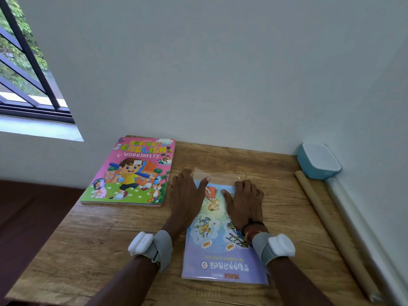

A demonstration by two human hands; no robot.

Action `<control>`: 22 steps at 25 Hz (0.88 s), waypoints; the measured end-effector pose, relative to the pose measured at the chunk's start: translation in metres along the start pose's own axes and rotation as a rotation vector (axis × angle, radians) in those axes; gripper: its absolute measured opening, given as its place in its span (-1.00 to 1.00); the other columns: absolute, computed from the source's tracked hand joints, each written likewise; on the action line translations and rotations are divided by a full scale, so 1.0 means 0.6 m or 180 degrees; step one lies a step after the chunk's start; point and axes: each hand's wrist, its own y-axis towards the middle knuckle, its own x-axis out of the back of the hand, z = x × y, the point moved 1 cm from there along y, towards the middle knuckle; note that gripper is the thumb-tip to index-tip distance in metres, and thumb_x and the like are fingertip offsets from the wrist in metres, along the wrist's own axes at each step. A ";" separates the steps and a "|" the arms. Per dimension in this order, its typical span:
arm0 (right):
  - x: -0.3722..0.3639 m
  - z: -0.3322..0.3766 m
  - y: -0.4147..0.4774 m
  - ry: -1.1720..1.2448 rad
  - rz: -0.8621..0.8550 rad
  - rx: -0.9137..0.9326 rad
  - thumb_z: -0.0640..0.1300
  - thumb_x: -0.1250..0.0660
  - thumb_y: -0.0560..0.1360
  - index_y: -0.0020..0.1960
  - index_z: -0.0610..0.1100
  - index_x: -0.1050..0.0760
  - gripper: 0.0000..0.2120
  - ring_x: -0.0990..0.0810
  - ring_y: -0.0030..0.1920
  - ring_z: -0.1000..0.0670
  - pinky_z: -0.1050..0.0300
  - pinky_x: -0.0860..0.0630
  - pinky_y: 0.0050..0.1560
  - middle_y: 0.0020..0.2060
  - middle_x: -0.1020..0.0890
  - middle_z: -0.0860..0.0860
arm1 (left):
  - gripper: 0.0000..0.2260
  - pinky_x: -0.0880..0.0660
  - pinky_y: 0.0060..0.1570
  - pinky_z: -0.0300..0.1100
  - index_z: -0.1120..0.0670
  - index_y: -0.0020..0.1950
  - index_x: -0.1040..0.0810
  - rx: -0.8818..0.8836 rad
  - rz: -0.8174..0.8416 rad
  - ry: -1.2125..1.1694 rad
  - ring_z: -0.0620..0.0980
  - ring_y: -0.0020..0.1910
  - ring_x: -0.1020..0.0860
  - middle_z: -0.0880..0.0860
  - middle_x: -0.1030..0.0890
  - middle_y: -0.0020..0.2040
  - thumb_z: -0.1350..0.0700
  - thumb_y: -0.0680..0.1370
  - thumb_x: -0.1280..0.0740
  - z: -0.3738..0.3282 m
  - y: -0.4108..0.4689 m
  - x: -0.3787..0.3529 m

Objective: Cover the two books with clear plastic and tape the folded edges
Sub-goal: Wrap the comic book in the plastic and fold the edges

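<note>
The Suppandi book [223, 257] lies flat on the desk [88, 239] under and between both hands, its title upside down to the person and its cover facing up. Clear plastic [220, 175] wraps it. A flap of the sheet sticks out past the book's far edge, just beyond the fingertips, and a thin strip shows along the near edge.

The left hand [187, 195] lies flat at the book's far left corner. Its fingers are straight and reach off the book's left edge onto the desk, and the thumb stretches across onto the plastic flap. The right hand [246, 200] lies palm down on the far right part of the cover, fingers spread and only slightly bent, with the tips at the flap. Neither hand grips anything; both press down. Each wrist wears a grey band carrying a white device [141, 242].

Left of the left hand, apart from the first book, the pink Nursery English Worksheets book [130, 171] lies cover up. Well to the right of the right hand, a brown roll [326, 219] and a pale roll [353, 219] lie side by side along the wall [220, 62]. A blue box with a white lid [318, 161] sits at their far ends in the corner. A barred window [22, 74] is far off to the left.
</note>
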 end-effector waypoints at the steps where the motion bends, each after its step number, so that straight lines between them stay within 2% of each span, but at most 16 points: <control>1: -0.001 0.000 0.000 0.0067 -0.0022 -0.0033 0.27 -0.01 0.54 0.08 -0.13 -0.49 -0.48 -0.51 0.00 -0.15 -0.07 -0.38 0.03 0.00 -0.54 -0.09 | -0.49 -0.41 0.14 -0.02 0.09 0.27 -0.41 -0.0026 -0.0101 -0.0098 0.04 0.17 -0.47 0.04 -0.54 0.14 -0.26 0.53 -0.29 -0.008 -0.003 0.003; 5: 0.011 0.011 0.008 0.0695 -0.0055 0.0127 0.40 -0.08 0.47 0.20 -0.06 -0.49 -0.39 -0.49 0.16 -0.08 -0.08 -0.32 0.20 0.13 -0.56 0.00 | -0.65 -0.45 0.01 -0.18 0.10 0.25 -0.41 -0.0226 0.0075 -0.1092 -0.06 0.03 -0.55 0.03 -0.58 0.05 0.04 0.53 -0.41 -0.017 0.004 0.009; 7: 0.023 0.027 0.022 0.1104 0.0160 0.0314 0.47 -0.17 0.37 0.20 0.03 -0.50 -0.36 -0.48 0.17 0.02 -0.03 -0.30 0.24 0.11 -0.58 0.08 | -0.69 -0.52 -0.16 -0.27 0.10 0.21 -0.45 -0.0218 0.0058 -0.1484 -0.17 -0.13 -0.61 -0.02 -0.63 -0.09 0.12 0.52 -0.43 -0.017 0.013 0.015; 9: 0.030 0.035 0.047 0.1404 0.0417 0.0273 0.52 -0.25 0.25 0.09 0.09 -0.55 -0.37 -0.51 0.04 0.08 0.03 -0.37 0.15 -0.02 -0.62 0.16 | -0.74 -0.51 -0.23 -0.37 0.08 0.17 -0.50 -0.0074 0.0080 -0.1585 -0.22 -0.17 -0.61 -0.08 -0.63 -0.15 0.10 0.52 -0.44 -0.020 0.018 0.023; 11: 0.034 0.029 0.075 0.1774 0.0655 0.0172 0.49 -0.35 0.19 -0.12 0.04 -0.57 -0.44 -0.53 -0.17 0.13 0.10 -0.42 -0.07 -0.24 -0.61 0.18 | -0.84 -0.51 -0.20 -0.25 0.09 -0.03 -0.55 -0.0016 0.0143 -0.1392 -0.13 -0.22 -0.59 -0.06 -0.61 -0.23 0.04 0.51 -0.45 -0.014 0.027 0.026; 13: 0.038 0.016 0.098 0.2062 0.0987 0.0214 0.33 -0.48 0.24 -0.28 -0.05 -0.52 -0.55 -0.47 -0.36 0.15 0.18 -0.37 -0.28 -0.40 -0.54 0.15 | -0.74 -0.47 -0.23 -0.14 0.12 -0.23 -0.54 -0.0051 0.0227 -0.1168 -0.04 -0.28 -0.56 0.03 -0.60 -0.30 -0.03 0.47 -0.48 -0.006 0.034 0.026; 15: 0.045 0.006 0.112 0.2048 0.1342 0.0361 0.21 -0.51 0.31 -0.31 -0.04 -0.53 -0.66 -0.53 -0.37 0.12 0.19 -0.41 -0.33 -0.39 -0.59 0.10 | -0.70 -0.44 -0.29 -0.18 0.09 -0.32 -0.54 -0.0100 0.0198 -0.1030 -0.09 -0.32 -0.55 -0.01 -0.60 -0.34 -0.08 0.42 -0.51 -0.006 0.039 0.029; 17: 0.048 0.000 0.117 0.1865 0.1605 0.0443 0.25 -0.44 0.36 -0.27 -0.09 -0.57 -0.62 -0.59 -0.32 0.06 0.16 -0.45 -0.29 -0.32 -0.66 0.00 | -0.71 -0.48 -0.29 -0.17 0.08 -0.31 -0.57 -0.0053 0.0188 -0.1064 -0.10 -0.31 -0.59 -0.04 -0.63 -0.34 -0.09 0.42 -0.51 -0.009 0.039 0.031; 19: 0.052 -0.011 0.119 0.1664 0.1812 0.0376 0.31 -0.35 0.40 -0.28 -0.07 -0.53 -0.57 -0.59 -0.33 0.08 0.22 -0.43 -0.31 -0.31 -0.66 0.02 | -0.72 -0.54 -0.27 -0.15 0.13 -0.25 -0.58 0.0163 0.0253 -0.1349 -0.07 -0.30 -0.63 0.00 -0.66 -0.31 -0.07 0.44 -0.49 -0.011 0.037 0.029; 22: 0.055 -0.038 0.122 0.1641 0.1875 0.0173 0.31 -0.32 0.43 -0.28 -0.04 -0.43 -0.58 -0.56 -0.32 0.12 0.26 -0.40 -0.31 -0.32 -0.62 0.06 | -0.73 -0.50 -0.36 -0.35 0.13 -0.27 -0.62 0.0305 0.0203 -0.1472 -0.15 -0.35 -0.64 -0.01 -0.68 -0.34 -0.06 0.45 -0.50 -0.009 0.030 0.025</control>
